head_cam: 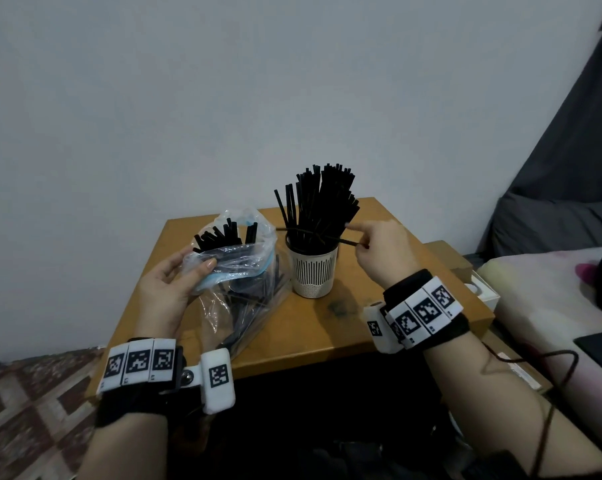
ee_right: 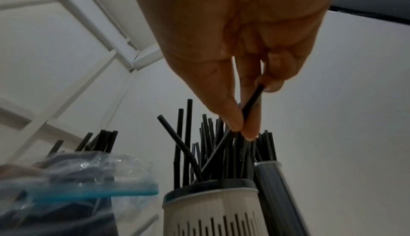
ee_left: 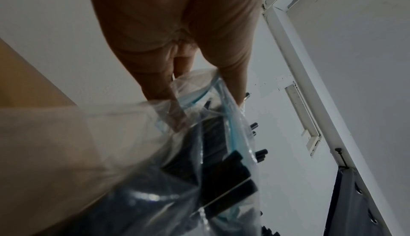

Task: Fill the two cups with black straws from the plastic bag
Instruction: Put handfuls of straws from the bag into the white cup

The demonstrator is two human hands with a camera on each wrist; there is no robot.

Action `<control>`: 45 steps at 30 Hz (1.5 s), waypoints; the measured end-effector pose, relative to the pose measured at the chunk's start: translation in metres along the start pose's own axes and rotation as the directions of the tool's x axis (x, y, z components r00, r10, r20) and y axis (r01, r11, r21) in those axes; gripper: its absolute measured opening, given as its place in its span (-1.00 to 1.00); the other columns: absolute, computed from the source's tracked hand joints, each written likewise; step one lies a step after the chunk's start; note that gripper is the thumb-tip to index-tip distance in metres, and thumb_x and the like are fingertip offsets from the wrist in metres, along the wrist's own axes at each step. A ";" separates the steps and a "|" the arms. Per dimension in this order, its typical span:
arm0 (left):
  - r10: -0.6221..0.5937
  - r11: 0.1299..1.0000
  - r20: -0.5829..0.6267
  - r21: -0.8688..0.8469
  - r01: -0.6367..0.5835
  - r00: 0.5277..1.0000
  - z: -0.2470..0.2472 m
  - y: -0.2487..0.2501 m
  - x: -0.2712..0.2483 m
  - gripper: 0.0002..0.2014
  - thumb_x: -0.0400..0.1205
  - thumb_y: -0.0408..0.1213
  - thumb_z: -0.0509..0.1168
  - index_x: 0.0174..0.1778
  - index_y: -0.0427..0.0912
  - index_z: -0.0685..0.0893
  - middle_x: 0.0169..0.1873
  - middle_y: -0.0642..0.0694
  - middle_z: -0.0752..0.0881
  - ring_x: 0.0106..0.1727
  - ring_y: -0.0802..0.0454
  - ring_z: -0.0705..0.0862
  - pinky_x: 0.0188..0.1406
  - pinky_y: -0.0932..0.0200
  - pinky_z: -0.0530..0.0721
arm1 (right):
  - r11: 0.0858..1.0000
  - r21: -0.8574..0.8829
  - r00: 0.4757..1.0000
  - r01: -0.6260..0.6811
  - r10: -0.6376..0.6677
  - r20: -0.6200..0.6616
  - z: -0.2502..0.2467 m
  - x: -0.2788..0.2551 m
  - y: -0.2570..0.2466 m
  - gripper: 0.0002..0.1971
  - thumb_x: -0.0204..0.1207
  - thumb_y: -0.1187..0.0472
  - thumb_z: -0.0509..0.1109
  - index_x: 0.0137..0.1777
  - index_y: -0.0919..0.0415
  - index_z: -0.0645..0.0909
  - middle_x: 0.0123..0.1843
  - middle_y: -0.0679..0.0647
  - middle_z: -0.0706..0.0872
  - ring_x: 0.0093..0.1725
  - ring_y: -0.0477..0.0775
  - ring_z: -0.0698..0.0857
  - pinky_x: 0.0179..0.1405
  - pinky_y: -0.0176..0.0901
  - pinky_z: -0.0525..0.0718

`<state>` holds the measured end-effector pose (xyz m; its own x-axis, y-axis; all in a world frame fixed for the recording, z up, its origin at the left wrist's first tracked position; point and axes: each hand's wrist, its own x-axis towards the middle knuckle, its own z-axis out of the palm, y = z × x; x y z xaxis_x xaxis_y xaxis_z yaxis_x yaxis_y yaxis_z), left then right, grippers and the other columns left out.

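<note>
The step in hand looks like feeding a straw into a cup. The right hand (head_cam: 382,249) pinches one straw (ee_right: 230,134) between thumb and fingertips, lying nearly level across the mouth of the near cup (head_cam: 313,271), its far end among the straws already standing there. The left hand (head_cam: 175,282) has its fingers and thumb curled round the mouth of the bag (head_cam: 240,271), holding it up and open just left of the cup on the desk (head_cam: 327,327).

Next, I judge, the held straw needs tipping upright and letting slide down among the others without knocking them out; then the right hand goes back to the bag.

Counted: two cups, the white ribbed one in front and a second cup (ee_right: 272,187) close behind it, seen only in the right wrist view. One bag, with a bundle of straws left in it. One straw in the grip. The standing straws are too many and too crowded to count.
</note>
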<state>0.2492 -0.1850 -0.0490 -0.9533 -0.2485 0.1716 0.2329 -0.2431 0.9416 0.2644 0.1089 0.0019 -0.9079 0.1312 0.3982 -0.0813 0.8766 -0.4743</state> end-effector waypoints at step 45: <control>-0.014 1.000 0.039 -0.008 0.014 0.999 0.002 -0.001 0.003 -0.42 0.14 -0.25 0.58 0.13 -0.08 0.70 0.18 -0.24 0.73 0.13 -0.17 0.76 -0.16 0.17 0.81 | 0.912 -0.130 0.842 0.389 -0.410 -0.351 0.017 0.044 -0.009 -0.82 0.61 0.20 0.31 -0.04 0.21 0.74 -0.08 0.05 0.79 0.03 0.07 0.66 -0.05 -0.13 0.63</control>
<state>0.2453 -0.1837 -0.0484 -0.9632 -0.2085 0.1694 0.2207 -0.2544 0.9416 0.2180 0.0984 0.0104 -0.5868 -0.0862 0.8051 -0.3741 0.9107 -0.1751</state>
